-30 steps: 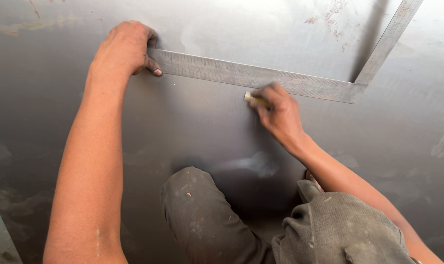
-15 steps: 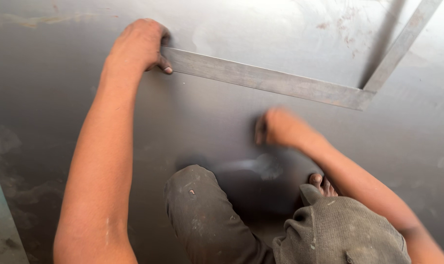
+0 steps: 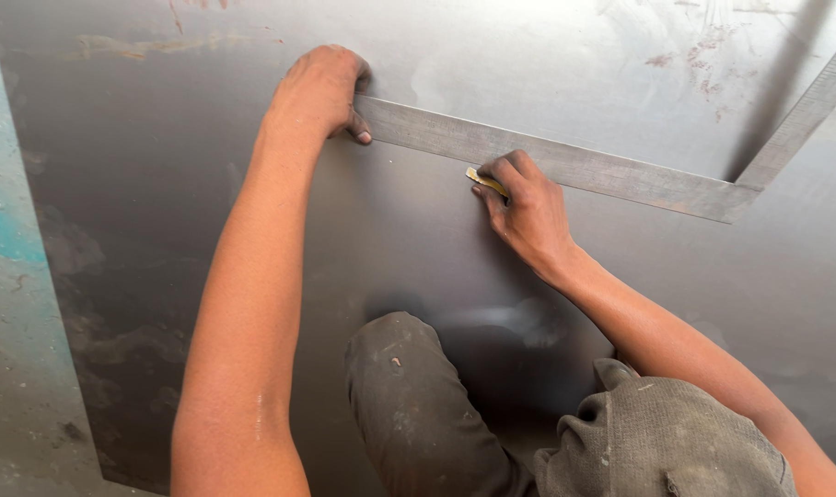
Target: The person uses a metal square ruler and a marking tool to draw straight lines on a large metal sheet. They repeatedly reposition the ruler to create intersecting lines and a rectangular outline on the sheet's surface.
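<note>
Marking along the near edge of a long grey steel framing square (image 3: 565,166), which lies flat on a large dull grey sheet of metal (image 3: 160,212). The left hand (image 3: 319,90) presses down on the far left end of the square's long blade, fingers curled over its end and thumb tucked against the near edge. The right hand (image 3: 527,207) has its fingers closed in a pinch around a small yellowish marking stick (image 3: 485,180), whose tip touches the sheet just beside the blade's near edge, about midway along it. The square's shorter arm runs up and away at the right of the view. Judged from this pose, a clean line depends on firm downward pressure from the left hand so the blade cannot pivot, and on keeping the marker tip tight against the edge at a constant tilt. The risk appears greatest well away from the holding hand, where the blade is free to creep. A knee in dark stained trousers (image 3: 409,405) rests on the sheet below the hands.
</note>
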